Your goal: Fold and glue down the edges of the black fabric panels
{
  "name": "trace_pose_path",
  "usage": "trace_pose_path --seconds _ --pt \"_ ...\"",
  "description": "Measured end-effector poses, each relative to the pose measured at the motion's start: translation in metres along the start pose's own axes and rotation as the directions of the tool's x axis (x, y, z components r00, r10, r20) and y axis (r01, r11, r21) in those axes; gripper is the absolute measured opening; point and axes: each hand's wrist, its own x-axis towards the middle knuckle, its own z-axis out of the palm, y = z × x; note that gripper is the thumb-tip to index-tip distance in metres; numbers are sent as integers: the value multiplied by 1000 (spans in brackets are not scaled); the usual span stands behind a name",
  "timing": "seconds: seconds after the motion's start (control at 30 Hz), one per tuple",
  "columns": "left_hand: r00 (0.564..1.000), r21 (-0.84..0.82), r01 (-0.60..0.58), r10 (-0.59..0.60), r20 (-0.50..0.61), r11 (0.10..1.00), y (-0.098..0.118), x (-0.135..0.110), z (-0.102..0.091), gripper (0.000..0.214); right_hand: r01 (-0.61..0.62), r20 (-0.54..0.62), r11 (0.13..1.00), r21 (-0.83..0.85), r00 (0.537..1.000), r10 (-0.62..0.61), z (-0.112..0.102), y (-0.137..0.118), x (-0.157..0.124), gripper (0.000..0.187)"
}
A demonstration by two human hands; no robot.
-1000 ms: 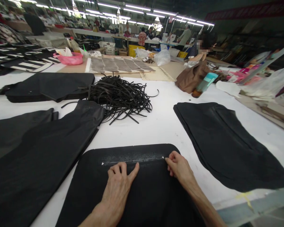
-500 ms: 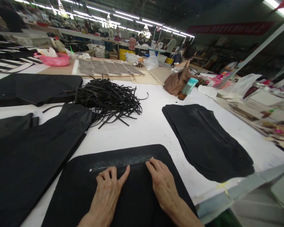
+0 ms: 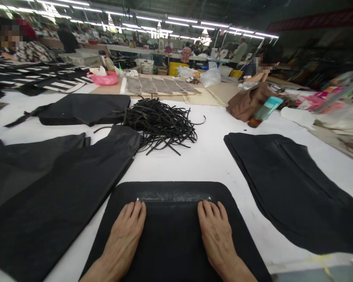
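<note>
A black panel with rounded corners (image 3: 173,235) lies in front of me on the white table. Near its far edge runs a shiny strip (image 3: 173,194) with a small white triangular mark near each end. My left hand (image 3: 125,231) rests palm down on the panel, its fingertips just under the left mark. Over on the other side, my right hand (image 3: 217,231) lies palm down too, fingertips touching the strip by the right mark. Both hands have their fingers stretched forward over the panel, slightly bent. The thumbs are partly hidden.
Black folded sheets (image 3: 61,184) lie at left, and a stack of black pieces (image 3: 294,184) at right. Beyond are a heap of thin black strips (image 3: 164,123), a brown bag (image 3: 247,103), a bottle (image 3: 264,111) and a pink basket (image 3: 106,79). Other people work farther back.
My left hand has slid left along the strip, and its thumb is no longer spread out. The hands are farther apart. The view has turned left, and the panel now appears straighter.
</note>
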Motion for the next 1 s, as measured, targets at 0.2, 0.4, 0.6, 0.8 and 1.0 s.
trace_pose_path --seconds 0.2,0.4,0.6,0.8,1.0 --pt "1000 -68 22 -23 -10 997 3 5 -13 46 -94 -64 995 33 993 96 -17 -21 9 34" --pt "968 -205 -252 249 -43 946 34 35 -10 49 210 -188 949 233 968 -168 3 -46 16 38" --pt "970 -152 -242 240 -32 958 26 23 7 55 264 -202 933 247 955 -217 15 -12 7 42" --pt "988 -109 -143 136 -75 984 -1 2 19 57 169 -128 970 173 981 -147 16 25 -6 46" --pt "989 -80 -68 57 -138 994 -38 -18 46 65 95 -170 993 72 982 -82 26 49 -13 50"
